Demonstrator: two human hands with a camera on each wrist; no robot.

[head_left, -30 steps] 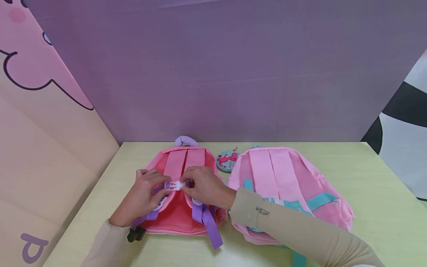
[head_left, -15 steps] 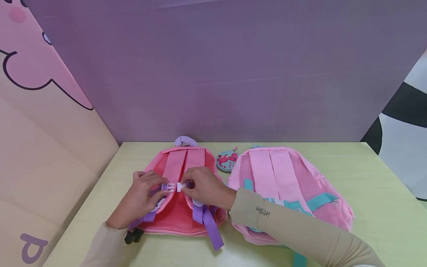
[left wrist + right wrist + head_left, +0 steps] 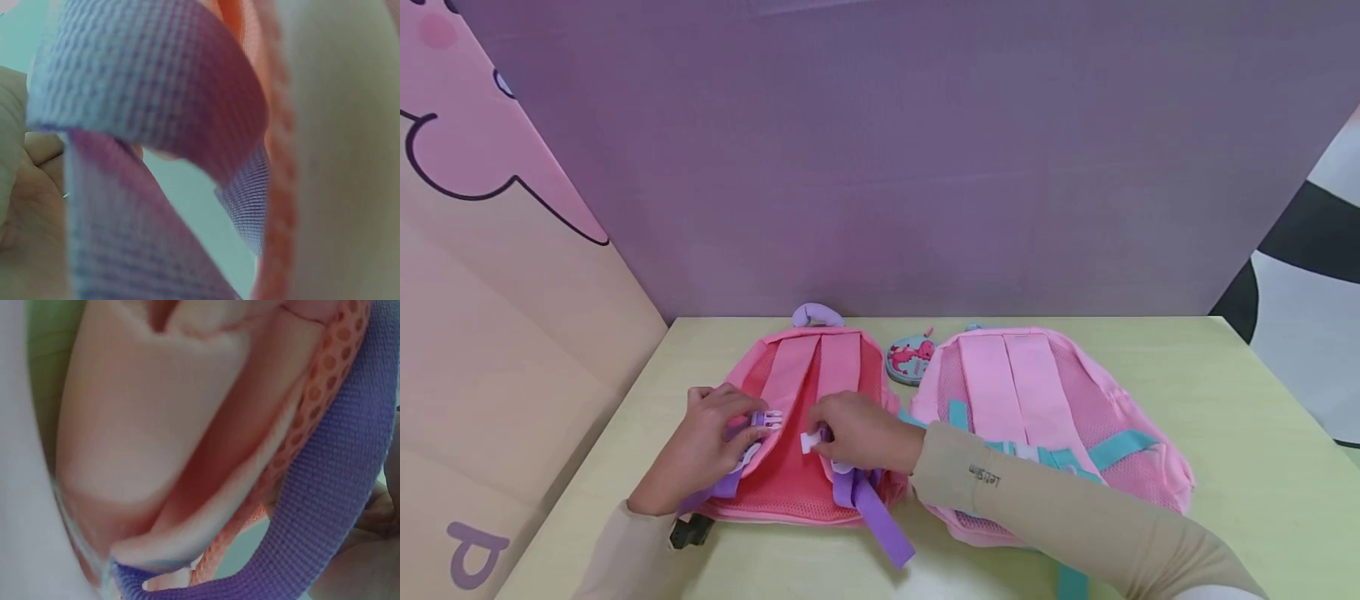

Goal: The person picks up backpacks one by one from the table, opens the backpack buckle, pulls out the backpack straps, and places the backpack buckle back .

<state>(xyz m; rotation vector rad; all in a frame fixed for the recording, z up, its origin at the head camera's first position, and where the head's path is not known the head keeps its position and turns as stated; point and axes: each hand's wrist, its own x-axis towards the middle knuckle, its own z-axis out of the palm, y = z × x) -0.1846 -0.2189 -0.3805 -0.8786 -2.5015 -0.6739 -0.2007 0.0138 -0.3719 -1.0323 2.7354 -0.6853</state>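
Observation:
A coral-pink backpack (image 3: 790,492) lies with its strap side up. My left hand (image 3: 707,442) pinches the pronged half of a side-release buckle (image 3: 769,419) by its purple end, over the left shoulder strap. Between the thumb and fingers of my right hand (image 3: 867,429) is the white socket half (image 3: 808,442), at the right shoulder strap. The two buckle halves are apart, with the red back panel showing between them. Purple webbing (image 3: 150,69) fills much of the left wrist view. In the right wrist view, a purple strap (image 3: 337,437) partly covers the hand.
To the right lies a light pink backpack (image 3: 1037,392) with teal straps, partly under my right forearm. A small round pouch (image 3: 910,358) sits between the bags. Purple tail webbing (image 3: 883,525) hangs toward the table's front. A black clip (image 3: 691,531) lies near my left wrist.
The buckle halves, joined or nearly so a second ago, have come apart. My left hand has moved left with the pronged half; my right hand has come slightly down with the socket half.

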